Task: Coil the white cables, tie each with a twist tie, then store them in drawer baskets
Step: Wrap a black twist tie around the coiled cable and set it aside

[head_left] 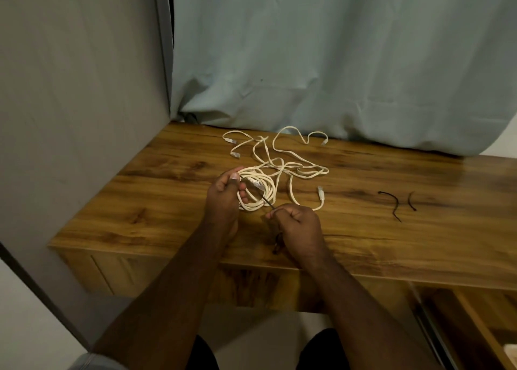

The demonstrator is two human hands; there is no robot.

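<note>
- Now I pinch the twist tie [268, 202] in my right hand [296, 224]; my left hand [223, 195] grips the coiled cable [258, 188].
- If that grip loosens, I expect the coil to spring apart.
- Loose cables [282, 157] behind could snag it.

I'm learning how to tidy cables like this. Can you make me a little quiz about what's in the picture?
1. True or false: the left hand holds the coiled cable.
2. What does the right hand pinch? A) a plug B) a black twist tie C) nothing
3. How many spare twist ties lie on the wooden table, to the right of the hands?

Key
1. True: its fingers curl round the coil.
2. B: the tie runs from the fingers up across the coil.
3. Two. The loose cables lie uncoiled behind the coil.
</note>
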